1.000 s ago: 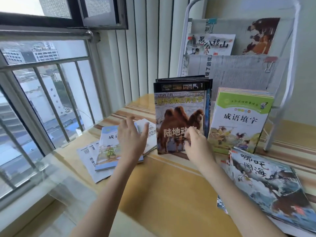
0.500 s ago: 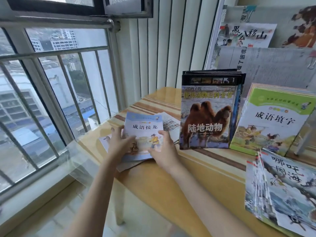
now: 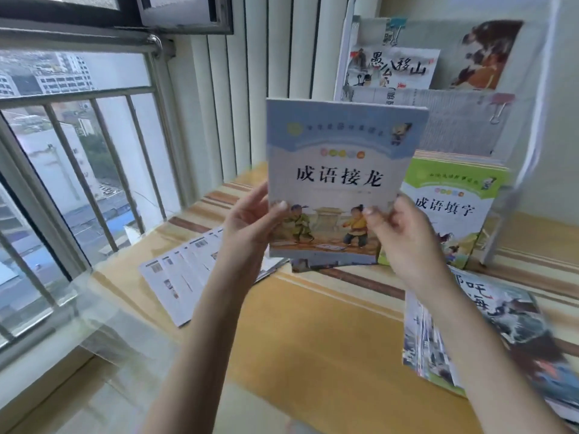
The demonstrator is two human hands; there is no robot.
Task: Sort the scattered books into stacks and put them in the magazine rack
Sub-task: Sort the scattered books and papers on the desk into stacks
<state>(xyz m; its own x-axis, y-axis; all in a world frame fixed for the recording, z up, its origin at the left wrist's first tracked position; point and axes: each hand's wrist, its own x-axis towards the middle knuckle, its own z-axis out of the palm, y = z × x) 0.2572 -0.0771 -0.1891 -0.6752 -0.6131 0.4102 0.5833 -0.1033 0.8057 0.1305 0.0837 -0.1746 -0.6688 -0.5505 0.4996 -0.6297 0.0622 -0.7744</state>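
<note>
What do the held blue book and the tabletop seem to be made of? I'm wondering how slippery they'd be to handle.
Blue book: a thin paperback, apparently smooth coated paper; the printed cover shows a soft sheen and thin page edges. Both the left hand and right hand pinch it. Tabletop: yellow with brown stripes, faintly glossy; possibly laminate or varnished wood, hard to tell.

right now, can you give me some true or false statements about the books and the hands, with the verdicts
1. Both the left hand and the right hand hold the blue-covered book upright. True.
2. The green-covered book lies flat on the table. False: it stands upright behind the held book.
3. Booklets lie fanned out on the table near the window. True.
4. The blue-covered book is open. False: it is closed, its front cover facing the camera.
</note>
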